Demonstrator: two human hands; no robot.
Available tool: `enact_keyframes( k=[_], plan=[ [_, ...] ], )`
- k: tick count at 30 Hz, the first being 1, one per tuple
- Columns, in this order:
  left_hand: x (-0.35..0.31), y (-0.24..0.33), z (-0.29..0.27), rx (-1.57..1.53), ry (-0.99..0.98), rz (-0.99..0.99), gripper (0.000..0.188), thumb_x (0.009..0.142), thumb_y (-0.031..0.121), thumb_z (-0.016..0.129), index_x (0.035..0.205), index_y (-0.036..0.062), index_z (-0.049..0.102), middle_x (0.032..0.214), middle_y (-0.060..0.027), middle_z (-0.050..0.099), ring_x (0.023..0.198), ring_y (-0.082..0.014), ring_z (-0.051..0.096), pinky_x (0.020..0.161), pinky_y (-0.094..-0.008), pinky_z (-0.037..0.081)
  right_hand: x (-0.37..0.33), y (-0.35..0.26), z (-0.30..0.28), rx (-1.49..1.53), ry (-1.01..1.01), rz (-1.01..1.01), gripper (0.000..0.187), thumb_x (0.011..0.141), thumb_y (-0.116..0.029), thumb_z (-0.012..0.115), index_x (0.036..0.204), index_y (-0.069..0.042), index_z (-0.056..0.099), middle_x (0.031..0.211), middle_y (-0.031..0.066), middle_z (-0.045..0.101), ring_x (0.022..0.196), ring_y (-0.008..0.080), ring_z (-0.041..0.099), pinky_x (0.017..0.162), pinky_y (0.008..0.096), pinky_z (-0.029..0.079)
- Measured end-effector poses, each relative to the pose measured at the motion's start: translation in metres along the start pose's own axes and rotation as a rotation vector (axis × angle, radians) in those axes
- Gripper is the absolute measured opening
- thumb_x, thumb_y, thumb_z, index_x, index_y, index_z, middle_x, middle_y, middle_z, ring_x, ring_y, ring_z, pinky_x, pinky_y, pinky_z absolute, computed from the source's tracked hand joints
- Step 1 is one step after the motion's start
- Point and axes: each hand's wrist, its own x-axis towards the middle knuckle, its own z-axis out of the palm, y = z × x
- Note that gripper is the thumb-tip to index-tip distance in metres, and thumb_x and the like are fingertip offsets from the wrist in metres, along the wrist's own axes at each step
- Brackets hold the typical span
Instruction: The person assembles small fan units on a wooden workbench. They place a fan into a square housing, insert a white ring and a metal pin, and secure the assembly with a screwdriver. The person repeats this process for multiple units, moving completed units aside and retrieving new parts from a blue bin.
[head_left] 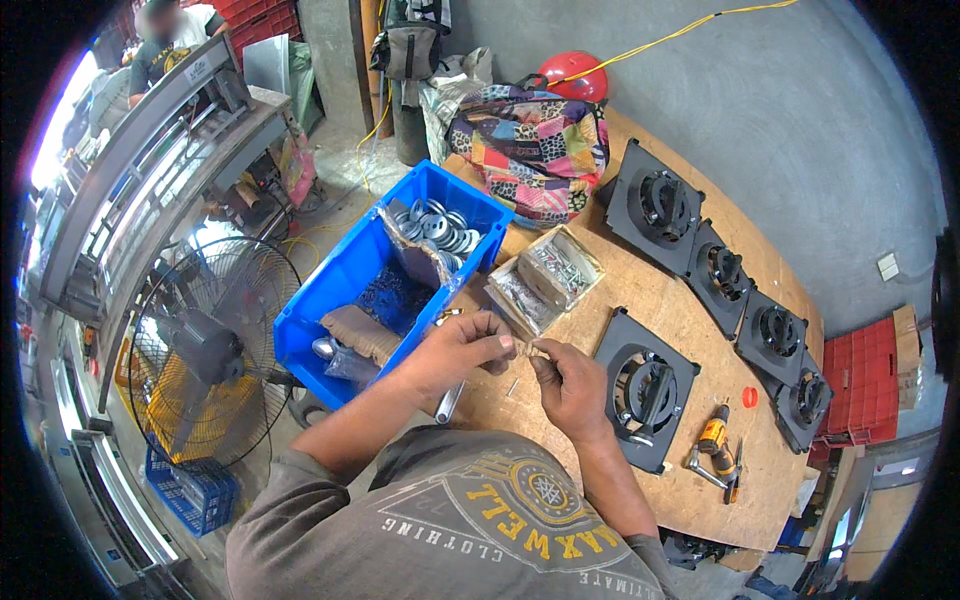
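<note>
My left hand (462,352) and my right hand (572,388) meet over the near edge of the plywood table (560,450). Both have thumb and fingers pinched around a small brass-coloured piece (524,349), too small to name. A thin metal pin (513,387) lies on the wood just below them. Beyond my fingers stands a two-part box (520,318) of screws and small hardware. Right of my right hand lies a black burner unit (683,397) with a round centre. A silver wrench-like tool (449,403) rests beside my left forearm.
At left, a blue bin (300,318) holds metal discs and small dark parts. More black burner units (722,268) line the far right side. A yellow-black power drill (714,436) and red ring (749,397) lie at right. A patchwork bag (535,150) sits behind; a fan (208,345) stands left.
</note>
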Motion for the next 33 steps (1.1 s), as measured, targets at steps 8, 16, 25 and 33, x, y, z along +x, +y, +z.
enact_keyframes(
  k=[8,16,25,33],
  plan=[
    [-0.006,-0.003,0.011,0.656,0.16,0.355,0.032,0.085,0.022,0.079,0.101,-0.0003,0.063,0.085,-0.0042,0.066,0.088,-0.0151,0.067,0.081,-0.0302,0.055,-0.008,-0.005,0.01,0.3,0.023,0.179,0.019,0.092,-0.011,0.067,0.108,-0.001,0.066,0.076,0.0133,0.067,0.06,0.0169,0.061,0.056,0.0301,0.048],
    [0.0,-0.005,0.006,0.608,0.078,0.189,0.031,0.101,0.028,0.058,0.096,-0.0017,0.066,0.077,-0.0037,0.063,0.069,-0.0096,0.059,0.061,-0.0279,0.05,-0.008,0.002,0.009,0.192,-0.049,0.089,0.019,0.092,-0.011,0.066,0.108,-0.002,0.066,0.08,0.0152,0.067,0.058,0.0211,0.062,0.056,0.0312,0.048],
    [0.0,0.0,0.005,0.123,0.073,-0.35,0.046,0.104,0.041,0.049,0.083,0.0027,0.062,0.067,-0.003,0.057,0.057,-0.0115,0.052,0.053,-0.0266,0.045,-0.009,-0.001,0.002,0.214,-0.158,0.081,0.02,0.092,-0.013,0.063,0.11,-0.004,0.065,0.09,0.0161,0.068,0.075,0.0316,0.068,0.065,0.038,0.053],
    [-0.002,-0.011,0.005,0.041,-0.006,-0.279,0.039,0.103,0.038,0.051,0.103,0.0009,0.063,0.084,-0.0056,0.065,0.071,-0.0146,0.061,0.065,-0.0317,0.051,-0.016,0.003,0.009,0.38,-0.125,0.172,0.022,0.095,-0.017,0.062,0.112,-0.003,0.064,0.093,0.0162,0.07,0.078,0.03,0.07,0.068,0.0358,0.054]
  ],
)
